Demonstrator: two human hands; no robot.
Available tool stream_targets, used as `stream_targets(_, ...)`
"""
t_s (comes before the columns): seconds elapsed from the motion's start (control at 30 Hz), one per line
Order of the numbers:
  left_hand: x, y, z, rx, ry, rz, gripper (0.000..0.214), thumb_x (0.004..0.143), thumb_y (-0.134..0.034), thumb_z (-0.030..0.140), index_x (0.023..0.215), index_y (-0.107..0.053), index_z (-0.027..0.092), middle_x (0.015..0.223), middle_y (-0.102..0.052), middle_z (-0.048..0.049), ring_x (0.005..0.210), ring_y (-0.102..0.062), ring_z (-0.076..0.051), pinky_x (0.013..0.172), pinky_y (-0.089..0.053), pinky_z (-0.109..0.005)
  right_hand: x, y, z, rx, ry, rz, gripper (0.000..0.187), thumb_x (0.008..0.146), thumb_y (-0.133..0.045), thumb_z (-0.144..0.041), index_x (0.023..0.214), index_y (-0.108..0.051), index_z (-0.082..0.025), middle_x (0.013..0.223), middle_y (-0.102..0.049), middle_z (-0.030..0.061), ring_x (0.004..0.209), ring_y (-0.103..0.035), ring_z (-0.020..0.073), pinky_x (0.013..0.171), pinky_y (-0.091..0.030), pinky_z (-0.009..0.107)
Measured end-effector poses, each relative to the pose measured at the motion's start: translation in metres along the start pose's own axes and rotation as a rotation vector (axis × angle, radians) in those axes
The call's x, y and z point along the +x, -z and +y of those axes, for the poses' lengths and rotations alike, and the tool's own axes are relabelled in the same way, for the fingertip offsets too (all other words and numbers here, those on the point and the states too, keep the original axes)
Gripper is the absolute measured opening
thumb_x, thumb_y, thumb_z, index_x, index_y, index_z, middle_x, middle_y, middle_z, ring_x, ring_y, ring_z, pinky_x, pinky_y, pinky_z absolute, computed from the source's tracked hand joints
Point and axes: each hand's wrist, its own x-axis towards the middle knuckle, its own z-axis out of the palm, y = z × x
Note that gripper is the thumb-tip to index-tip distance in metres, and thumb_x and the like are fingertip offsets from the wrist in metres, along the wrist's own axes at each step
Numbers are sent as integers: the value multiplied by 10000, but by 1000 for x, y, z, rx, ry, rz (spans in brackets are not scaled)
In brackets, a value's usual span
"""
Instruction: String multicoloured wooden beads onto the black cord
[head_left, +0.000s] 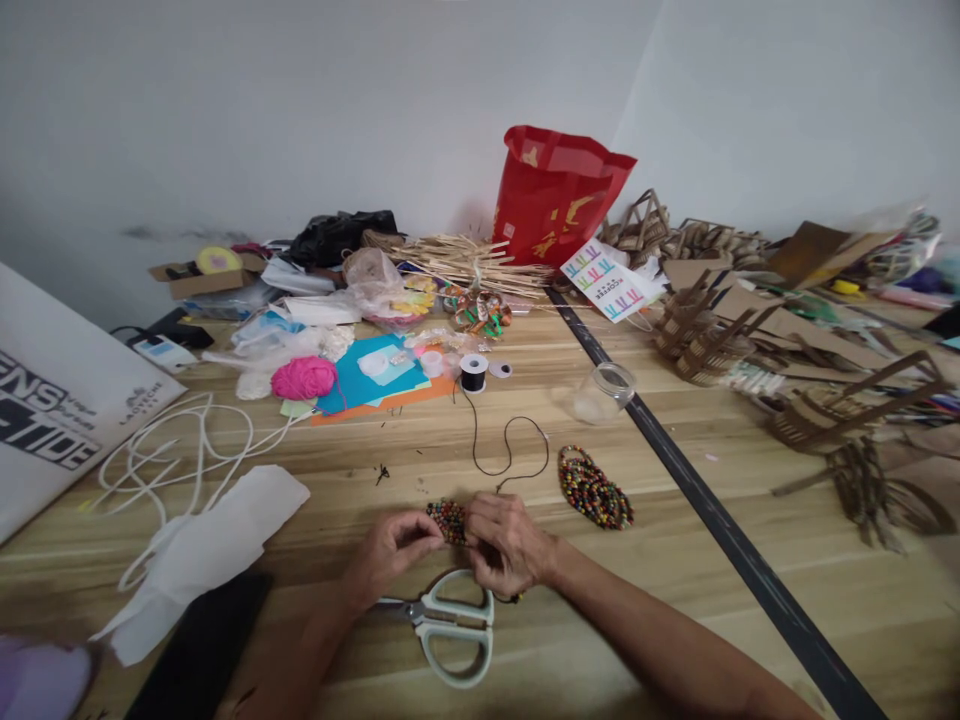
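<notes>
- Wood-grain tabletop (337,450) lies beneath everything.
- White-handled scissors (431,608) rest nearest, at 6 o'clock from the bead strand.
- Multicoloured bead strand (448,520) sits between the hands, the hub of these directions.
- Left hand (399,548), 9 o'clock: narrow gap between thumb and forefinger; I cannot tell what they pinch.
- Right hand (504,540), 3 o'clock: fingers curled around the strand's end.
- Coiled beads (592,505), between 2 and 3 o'clock.
- Black cord spool (473,378), 12 o'clock.
- Red bag (559,200), 1 o'clock, farthest.
</notes>
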Motion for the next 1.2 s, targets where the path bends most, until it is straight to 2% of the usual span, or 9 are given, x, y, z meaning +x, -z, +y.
stream_targets(0.17,-1,0,3,-12,16,-28,189,717,-618,327,668,-638,145,630,-633,-19,612,-531,-142,593,-421,-232,-1,6,3,35,-3,-6,175,779,-372,-231,605,-376,-203,575,-433,9,571,-405,152,544,-351,273)
stream_targets(0.33,0,0,2,4,5,-26,166,720,-600,302,671,-634,146,631,-621,-18,598,-513,-137,570,-411,-227,-3,8,6,92,-87,50,281,881,-302,-269,624,-390,-199,583,-456,23,594,-435,161,567,-366,287)
stream_targets(0.5,0,0,4,-13,1,-22,168,718,-606,306,657,-622,151,606,-598,-3,591,-509,-136,585,-419,-233,-4,1,6,132,-118,103,204,870,-457,-353,791,-495,-169,702,-553,44,678,-501,166,620,-407,287)
stream_targets(0.6,0,0,3,-22,1,-8,172,719,-616,310,659,-621,148,620,-606,-7,603,-521,-139,604,-426,-238,-1,-1,2,111,-63,68,193,846,-553,-336,911,-525,-157,804,-606,64,766,-534,180,674,-435,293)
stream_targets(0.7,0,1,0,-29,-18,-6,167,729,-615,300,672,-626,143,643,-620,-14,624,-535,-144,623,-430,-242,1,-2,-2,100,-24,12,131,883,-535,-256,969,-533,-157,859,-622,66,819,-551,171,726,-449,284)
stream_targets(0.93,0,0,-6,-20,-21,36,155,736,-615,292,692,-629,144,670,-631,-19,654,-553,-154,648,-436,-245,1,-4,-3,118,-24,54,79,922,-498,-212,939,-545,-151,793,-629,45,730,-561,142,681,-443,253)
stream_targets(1.2,-2,-3,0,47,-30,19,148,743,-596,273,688,-640,142,670,-650,-23,657,-573,-158,646,-442,-243,1,-4,-7,113,-77,56,81,894,-496,-204,844,-542,-161,618,-563,-4,569,-527,111,556,-387,216)
